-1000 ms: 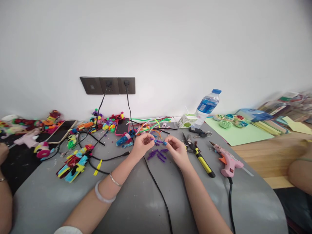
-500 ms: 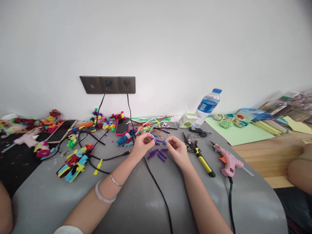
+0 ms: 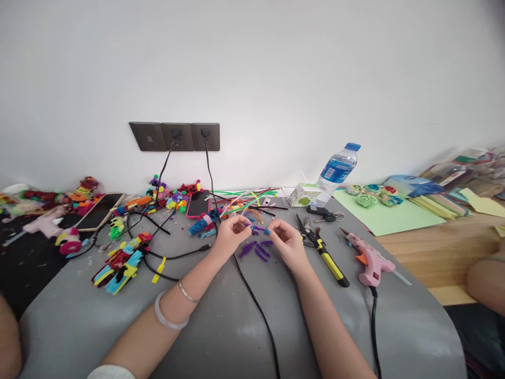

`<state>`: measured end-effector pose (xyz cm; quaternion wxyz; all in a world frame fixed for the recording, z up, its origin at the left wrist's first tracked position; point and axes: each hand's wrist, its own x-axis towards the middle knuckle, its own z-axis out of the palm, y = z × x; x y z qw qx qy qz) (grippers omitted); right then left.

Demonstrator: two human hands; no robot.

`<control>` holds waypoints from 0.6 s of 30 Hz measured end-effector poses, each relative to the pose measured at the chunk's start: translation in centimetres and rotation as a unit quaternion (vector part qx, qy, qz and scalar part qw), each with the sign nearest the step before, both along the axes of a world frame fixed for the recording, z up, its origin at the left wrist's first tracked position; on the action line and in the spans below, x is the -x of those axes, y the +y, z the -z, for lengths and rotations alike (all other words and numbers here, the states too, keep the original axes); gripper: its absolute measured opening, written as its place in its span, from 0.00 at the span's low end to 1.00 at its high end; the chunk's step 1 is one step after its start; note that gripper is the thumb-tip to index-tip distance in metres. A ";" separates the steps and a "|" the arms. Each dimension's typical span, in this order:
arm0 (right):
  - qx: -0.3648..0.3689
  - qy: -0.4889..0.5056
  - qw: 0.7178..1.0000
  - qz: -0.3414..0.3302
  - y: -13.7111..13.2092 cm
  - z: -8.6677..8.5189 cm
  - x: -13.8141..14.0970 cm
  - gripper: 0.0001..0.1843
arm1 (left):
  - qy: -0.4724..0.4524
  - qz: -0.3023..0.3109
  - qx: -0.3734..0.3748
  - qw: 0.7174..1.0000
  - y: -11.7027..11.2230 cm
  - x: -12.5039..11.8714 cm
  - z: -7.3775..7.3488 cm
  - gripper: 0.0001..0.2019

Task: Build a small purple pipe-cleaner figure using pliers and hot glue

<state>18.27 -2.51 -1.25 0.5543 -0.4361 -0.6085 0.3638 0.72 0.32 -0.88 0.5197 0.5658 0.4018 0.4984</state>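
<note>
Between my two hands stretches a short purple pipe cleaner (image 3: 258, 228). Thumb and fingers of my left hand (image 3: 233, 234) pinch its left end; my right hand (image 3: 287, 243) pinches the right end. Just below, several short purple pipe cleaner pieces (image 3: 261, 251) lie loose on the grey table (image 3: 221, 326). Behind the hands is a heap of long coloured pipe cleaners (image 3: 252, 197). Yellow-and-black pliers (image 3: 325, 258) rest to the right of my right hand, and beyond them lies a pink glue gun (image 3: 373, 263) with its cord.
A tilted water bottle (image 3: 337, 171) and a small carton (image 3: 303, 195) stand by the wall. Bright pipe-cleaner figures (image 3: 122, 263), phones (image 3: 100, 211) and black cables (image 3: 252, 295) fill the left side. Green paper (image 3: 389, 213) lies at right. Other people's limbs show at both edges.
Almost nothing differs. Both hands keep their pinch on the purple pipe cleaner, and the view has shifted very slightly.
</note>
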 end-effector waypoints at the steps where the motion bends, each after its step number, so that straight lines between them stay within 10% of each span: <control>1: 0.001 0.001 1.000 -0.001 0.0 0.0 0.0 0.15 | 0.000 0.000 0.000 1.000 0.0 0.0 0.0 0.09; 18: 0.006 -0.010 1.000 0.011 0.0 -0.3 0.1 0.17 | 0.013 -0.001 0.000 1.000 -0.1 0.0 -0.1 0.10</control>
